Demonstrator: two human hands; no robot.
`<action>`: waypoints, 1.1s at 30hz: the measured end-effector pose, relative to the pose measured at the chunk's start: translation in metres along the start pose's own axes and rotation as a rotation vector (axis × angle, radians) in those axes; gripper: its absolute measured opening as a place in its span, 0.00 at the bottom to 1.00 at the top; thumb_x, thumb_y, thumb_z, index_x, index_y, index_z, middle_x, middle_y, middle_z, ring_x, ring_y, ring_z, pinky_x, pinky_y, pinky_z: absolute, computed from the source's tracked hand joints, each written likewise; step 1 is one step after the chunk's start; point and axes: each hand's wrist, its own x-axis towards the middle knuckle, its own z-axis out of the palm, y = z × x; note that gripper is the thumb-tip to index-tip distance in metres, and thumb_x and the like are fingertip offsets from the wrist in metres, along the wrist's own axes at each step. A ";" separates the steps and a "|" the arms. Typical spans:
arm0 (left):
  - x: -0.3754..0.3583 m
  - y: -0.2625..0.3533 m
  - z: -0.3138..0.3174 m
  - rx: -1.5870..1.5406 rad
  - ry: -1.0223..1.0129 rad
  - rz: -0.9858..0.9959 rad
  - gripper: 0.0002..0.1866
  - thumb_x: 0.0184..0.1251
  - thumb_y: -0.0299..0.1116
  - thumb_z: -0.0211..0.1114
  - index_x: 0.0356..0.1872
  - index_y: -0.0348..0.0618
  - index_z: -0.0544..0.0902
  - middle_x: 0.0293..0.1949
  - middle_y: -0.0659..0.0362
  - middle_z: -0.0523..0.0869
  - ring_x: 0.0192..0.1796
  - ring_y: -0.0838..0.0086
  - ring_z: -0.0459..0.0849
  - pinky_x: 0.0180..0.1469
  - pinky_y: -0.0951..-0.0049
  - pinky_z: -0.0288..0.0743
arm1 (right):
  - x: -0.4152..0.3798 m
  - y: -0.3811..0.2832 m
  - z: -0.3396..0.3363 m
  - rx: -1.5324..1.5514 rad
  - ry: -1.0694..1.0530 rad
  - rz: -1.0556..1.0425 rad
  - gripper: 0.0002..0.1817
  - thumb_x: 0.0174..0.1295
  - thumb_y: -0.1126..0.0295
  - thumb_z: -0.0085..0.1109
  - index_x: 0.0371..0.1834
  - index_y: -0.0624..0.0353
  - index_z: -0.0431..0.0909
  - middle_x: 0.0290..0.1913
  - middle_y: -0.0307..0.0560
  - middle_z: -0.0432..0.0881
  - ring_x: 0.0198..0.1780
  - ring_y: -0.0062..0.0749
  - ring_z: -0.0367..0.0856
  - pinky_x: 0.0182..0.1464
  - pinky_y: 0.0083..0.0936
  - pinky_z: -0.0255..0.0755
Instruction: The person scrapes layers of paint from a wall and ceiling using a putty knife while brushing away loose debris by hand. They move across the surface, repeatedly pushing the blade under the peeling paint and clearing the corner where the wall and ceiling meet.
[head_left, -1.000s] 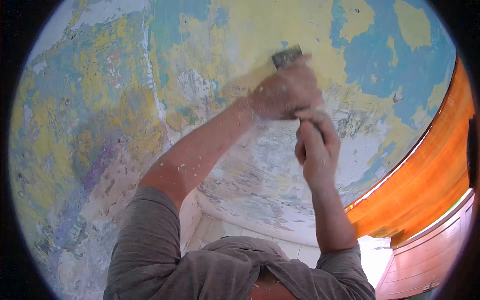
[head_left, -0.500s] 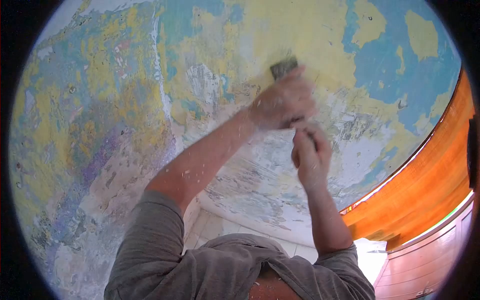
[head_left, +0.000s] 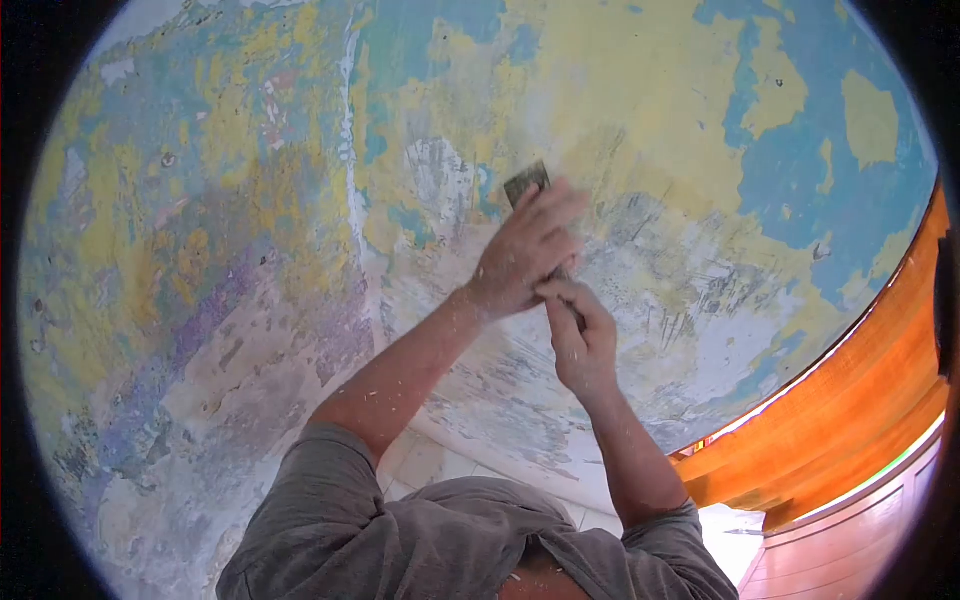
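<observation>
A scraper (head_left: 526, 184) with a dark, flat rectangular blade lies against the peeling wall (head_left: 640, 80), tilted up to the left. My left hand (head_left: 528, 245) presses over it just below the blade, with its fingers stretched along the tool and slightly blurred. Lower down, my right hand (head_left: 583, 335) is wrapped round the handle's end. Most of the handle is hidden by the two hands. Around the blade the wall shows yellow paint, grey scratch marks and bare whitish patches. Pale flecks dot my forearms.
An orange curtain (head_left: 840, 390) hangs at the right, beside a pinkish panelled surface (head_left: 850, 545). Pale floor tiles (head_left: 440, 464) show below, at the foot of the wall. A white crack line (head_left: 348, 130) runs down the wall at the left.
Both hands and the scraper have moved down and to the left across the wall. The grip stays on the tool, and the view has shifted slightly.
</observation>
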 end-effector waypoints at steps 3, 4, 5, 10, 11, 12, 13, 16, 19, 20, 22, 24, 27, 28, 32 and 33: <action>-0.009 0.009 -0.014 -0.011 0.014 -0.099 0.25 0.62 0.29 0.74 0.60 0.47 0.78 0.79 0.45 0.65 0.81 0.43 0.60 0.80 0.41 0.57 | 0.006 -0.010 0.008 0.037 -0.043 0.094 0.09 0.74 0.78 0.53 0.51 0.66 0.82 0.44 0.48 0.87 0.44 0.26 0.82 0.50 0.23 0.74; -0.018 0.017 -0.017 -0.035 0.010 -0.154 0.28 0.62 0.29 0.74 0.64 0.48 0.77 0.80 0.44 0.63 0.81 0.42 0.60 0.80 0.42 0.57 | -0.005 -0.006 0.010 -0.041 -0.024 0.012 0.09 0.74 0.78 0.53 0.51 0.66 0.82 0.44 0.48 0.87 0.44 0.26 0.82 0.49 0.23 0.75; -0.033 0.027 -0.017 -0.025 0.010 -0.158 0.28 0.62 0.29 0.74 0.64 0.48 0.77 0.80 0.44 0.63 0.81 0.42 0.60 0.80 0.42 0.57 | -0.017 -0.001 0.012 -0.117 -0.006 -0.071 0.09 0.74 0.78 0.53 0.51 0.66 0.82 0.44 0.49 0.87 0.44 0.26 0.82 0.49 0.23 0.75; -0.066 0.037 0.006 -0.133 0.019 -0.280 0.33 0.63 0.33 0.77 0.69 0.50 0.74 0.80 0.38 0.59 0.81 0.41 0.60 0.79 0.42 0.57 | -0.039 0.027 0.021 -0.038 -0.013 -0.051 0.09 0.74 0.77 0.53 0.52 0.63 0.80 0.43 0.52 0.87 0.41 0.30 0.84 0.47 0.25 0.76; -0.060 0.032 0.007 -0.126 0.111 -0.275 0.29 0.64 0.34 0.77 0.65 0.48 0.76 0.79 0.34 0.60 0.80 0.39 0.61 0.78 0.40 0.57 | -0.029 0.016 0.024 -0.080 -0.049 -0.045 0.09 0.74 0.77 0.53 0.52 0.63 0.80 0.41 0.52 0.86 0.40 0.30 0.83 0.46 0.25 0.76; -0.053 0.027 0.003 -0.128 0.108 -0.284 0.29 0.64 0.34 0.77 0.65 0.48 0.76 0.79 0.34 0.60 0.80 0.39 0.61 0.78 0.40 0.57 | -0.023 0.003 0.026 -0.120 -0.086 -0.040 0.09 0.74 0.76 0.52 0.53 0.63 0.80 0.40 0.53 0.85 0.39 0.30 0.83 0.45 0.25 0.76; -0.049 0.023 -0.001 -0.004 0.078 -0.279 0.26 0.65 0.35 0.76 0.62 0.47 0.77 0.79 0.33 0.60 0.79 0.36 0.62 0.78 0.39 0.58 | -0.021 -0.010 0.027 -0.125 -0.091 0.033 0.09 0.74 0.76 0.53 0.52 0.62 0.81 0.37 0.52 0.84 0.36 0.29 0.81 0.43 0.26 0.75; -0.053 0.034 -0.004 0.126 0.013 -0.294 0.19 0.68 0.38 0.74 0.54 0.44 0.78 0.78 0.30 0.60 0.77 0.31 0.64 0.75 0.39 0.63 | -0.026 0.003 0.020 -0.100 -0.110 0.078 0.10 0.73 0.76 0.53 0.52 0.61 0.81 0.35 0.52 0.83 0.34 0.29 0.80 0.42 0.26 0.75; -0.071 0.039 0.013 -0.019 0.010 -0.289 0.17 0.68 0.36 0.73 0.51 0.45 0.77 0.77 0.30 0.62 0.77 0.31 0.65 0.73 0.42 0.68 | -0.057 0.032 0.023 -0.017 -0.045 -0.023 0.09 0.75 0.78 0.51 0.52 0.65 0.80 0.33 0.38 0.78 0.33 0.17 0.70 0.38 0.19 0.67; -0.071 0.036 0.016 -0.003 0.025 -0.269 0.16 0.68 0.35 0.73 0.49 0.45 0.77 0.77 0.30 0.62 0.77 0.31 0.65 0.73 0.44 0.70 | -0.052 0.034 0.023 -0.019 -0.045 -0.026 0.09 0.75 0.78 0.51 0.52 0.65 0.80 0.33 0.38 0.78 0.33 0.17 0.70 0.38 0.19 0.67; -0.066 0.032 0.014 0.004 0.037 -0.256 0.15 0.68 0.33 0.73 0.48 0.45 0.77 0.77 0.30 0.62 0.77 0.32 0.65 0.72 0.46 0.72 | -0.039 0.031 0.026 -0.183 -0.063 -0.185 0.10 0.74 0.79 0.50 0.52 0.66 0.80 0.36 0.41 0.80 0.37 0.19 0.74 0.43 0.18 0.70; -0.061 0.021 0.006 -0.021 0.062 -0.246 0.14 0.67 0.32 0.72 0.48 0.45 0.76 0.77 0.30 0.61 0.76 0.30 0.66 0.72 0.48 0.72 | -0.032 0.012 0.025 -0.197 -0.107 -0.080 0.10 0.74 0.79 0.51 0.52 0.66 0.80 0.39 0.44 0.81 0.39 0.19 0.75 0.45 0.18 0.70; -0.069 0.033 0.008 -0.022 0.035 -0.262 0.13 0.66 0.31 0.71 0.46 0.43 0.76 0.76 0.30 0.63 0.76 0.30 0.66 0.72 0.44 0.71 | -0.046 0.021 0.024 -0.172 -0.123 -0.015 0.10 0.74 0.79 0.51 0.52 0.66 0.80 0.38 0.44 0.81 0.38 0.19 0.75 0.44 0.19 0.70; -0.072 0.038 0.009 -0.018 0.023 -0.258 0.12 0.66 0.31 0.71 0.45 0.42 0.77 0.76 0.29 0.64 0.76 0.30 0.66 0.72 0.42 0.70 | -0.051 0.028 0.023 -0.142 -0.098 -0.063 0.09 0.74 0.79 0.51 0.52 0.65 0.80 0.36 0.43 0.81 0.35 0.19 0.74 0.41 0.19 0.70; -0.070 0.033 0.016 -0.040 0.009 -0.257 0.13 0.65 0.30 0.71 0.45 0.43 0.76 0.77 0.29 0.61 0.77 0.30 0.63 0.74 0.45 0.69 | -0.046 0.034 0.022 -0.189 -0.073 -0.173 0.09 0.74 0.78 0.52 0.52 0.65 0.80 0.35 0.42 0.80 0.33 0.18 0.72 0.38 0.19 0.68; -0.062 0.020 0.015 -0.001 0.065 -0.254 0.13 0.65 0.30 0.71 0.44 0.43 0.76 0.77 0.29 0.61 0.78 0.31 0.63 0.74 0.45 0.68 | -0.031 0.028 0.023 -0.221 -0.113 -0.072 0.09 0.73 0.77 0.54 0.51 0.63 0.81 0.40 0.50 0.83 0.38 0.34 0.80 0.43 0.27 0.74</action>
